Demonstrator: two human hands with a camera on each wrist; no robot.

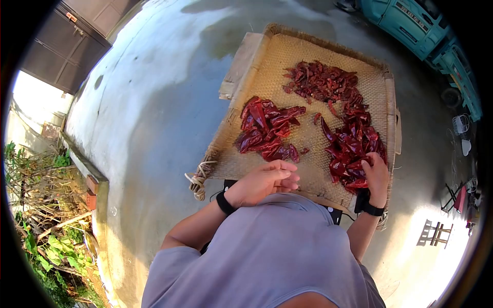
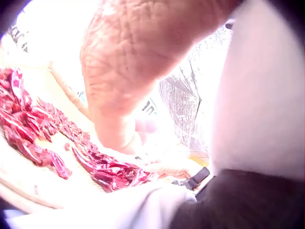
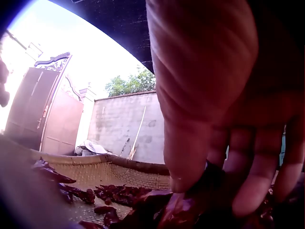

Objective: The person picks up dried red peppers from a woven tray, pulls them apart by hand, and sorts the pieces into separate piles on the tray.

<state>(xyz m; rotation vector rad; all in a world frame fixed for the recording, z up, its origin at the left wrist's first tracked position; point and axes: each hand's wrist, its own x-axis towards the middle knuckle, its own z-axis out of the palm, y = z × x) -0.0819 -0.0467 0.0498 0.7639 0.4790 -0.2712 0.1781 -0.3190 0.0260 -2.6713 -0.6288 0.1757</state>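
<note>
My right hand (image 1: 377,177) reaches into the right-hand pile of dried red chili peppers (image 1: 354,146) on a woven tray (image 1: 313,169). Seen from the right wrist, its thumb presses on a glossy chili pepper (image 3: 176,210), and the curved fingers come down on the pile from the other side. My left hand (image 1: 264,182) hovers over the tray's near edge, fingers loosely bent and holding nothing. Just beyond it lies another pile of whole chili peppers (image 1: 264,126). Smaller, darker chili pieces (image 1: 321,82) are heaped toward the far side.
The tray has a raised rim and rests on a wooden board (image 1: 239,66); a coil of cord (image 1: 200,177) hangs at its near left corner. A teal vehicle (image 1: 405,23) stands at the far right. Plants (image 1: 51,241) grow behind a low curb on the left.
</note>
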